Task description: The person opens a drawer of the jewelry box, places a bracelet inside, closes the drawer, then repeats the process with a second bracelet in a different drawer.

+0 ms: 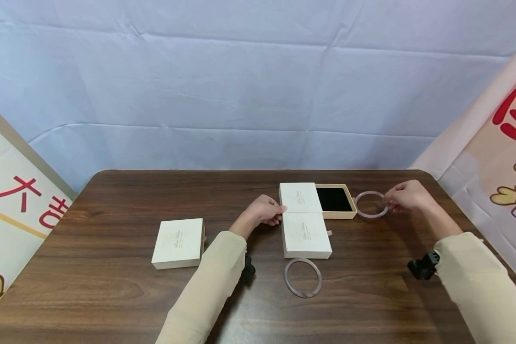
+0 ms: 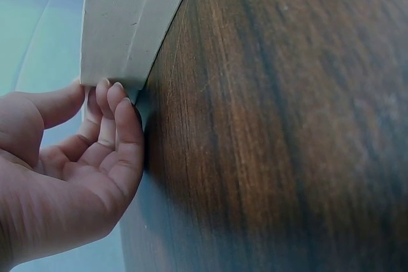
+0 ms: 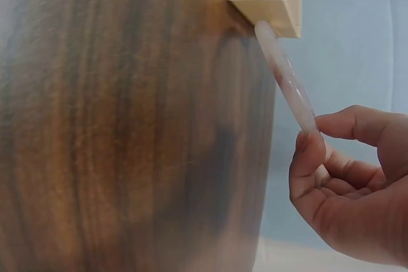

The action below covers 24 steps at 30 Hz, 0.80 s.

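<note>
At the right, my right hand (image 1: 406,196) pinches a pale pinkish bangle (image 1: 371,216) between thumb and fingers. In the right wrist view the bangle (image 3: 287,78) slants, its far end against or very close to the end of a cream drawer (image 3: 264,11). That drawer, lined in black (image 1: 334,199), sticks out rightward from a white box sleeve (image 1: 298,197). My left hand (image 1: 264,210) grips the sleeve's lower left corner, thumb at the top edge and curled fingertips against the side (image 2: 115,49). A second bangle (image 1: 303,294) lies in front of another white box (image 1: 307,235).
The closed box with a small ribbon tab (image 1: 329,232) adjoins the open one at the front. A third white box (image 1: 178,243) lies on the left of the brown wooden table (image 1: 112,286). A pale cloth (image 1: 223,95) hangs behind, with printed banners at both sides.
</note>
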Tool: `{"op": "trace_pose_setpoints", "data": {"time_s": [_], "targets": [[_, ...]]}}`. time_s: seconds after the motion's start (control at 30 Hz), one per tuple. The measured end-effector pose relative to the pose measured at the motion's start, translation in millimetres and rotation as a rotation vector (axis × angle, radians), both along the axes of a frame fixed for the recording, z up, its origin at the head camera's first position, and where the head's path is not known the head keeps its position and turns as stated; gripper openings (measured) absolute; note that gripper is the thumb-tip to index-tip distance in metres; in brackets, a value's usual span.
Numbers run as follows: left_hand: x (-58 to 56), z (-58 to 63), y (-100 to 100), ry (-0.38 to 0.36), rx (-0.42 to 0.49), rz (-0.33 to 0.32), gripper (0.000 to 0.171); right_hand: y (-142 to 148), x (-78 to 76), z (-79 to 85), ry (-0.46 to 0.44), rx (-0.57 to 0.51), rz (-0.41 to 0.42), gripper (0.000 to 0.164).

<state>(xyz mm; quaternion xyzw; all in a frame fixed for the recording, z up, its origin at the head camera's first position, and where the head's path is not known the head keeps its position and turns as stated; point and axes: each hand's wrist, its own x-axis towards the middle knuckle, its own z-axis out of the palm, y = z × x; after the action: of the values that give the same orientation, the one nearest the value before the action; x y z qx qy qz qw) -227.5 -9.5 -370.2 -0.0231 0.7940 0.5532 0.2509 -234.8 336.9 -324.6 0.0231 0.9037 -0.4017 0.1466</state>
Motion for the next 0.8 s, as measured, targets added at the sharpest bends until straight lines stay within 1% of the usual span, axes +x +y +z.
{"op": "trace_pose_setpoints", "data": {"time_s": [0.13,0.3,0.5,0.63,0.8], "targets": [[-0.3,-0.1,0,0.001,0.000,0.001,0.023,0,-1.0,6.2,0.009,-0.032,-0.019,0.018],[-0.4,0.5,0,-0.003,0.000,0.004,0.023,-2,-1.5,11.1,0.035,-0.055,-0.027,0.017],[-1.3,-0.4,-1,-0.001,-0.008,0.003,0.023,-9,-1.5,15.1,0.053,-0.077,-0.030,0.020],[-1.9,-1.5,0,0.000,-0.013,0.004,0.023,-16,-1.3,19.0,0.066,-0.064,-0.021,0.024],[-0.5,-0.3,0,0.001,-0.010,0.004,0.023,-24,-2.2,21.2,0.085,-0.069,-0.007,0.025]]}}
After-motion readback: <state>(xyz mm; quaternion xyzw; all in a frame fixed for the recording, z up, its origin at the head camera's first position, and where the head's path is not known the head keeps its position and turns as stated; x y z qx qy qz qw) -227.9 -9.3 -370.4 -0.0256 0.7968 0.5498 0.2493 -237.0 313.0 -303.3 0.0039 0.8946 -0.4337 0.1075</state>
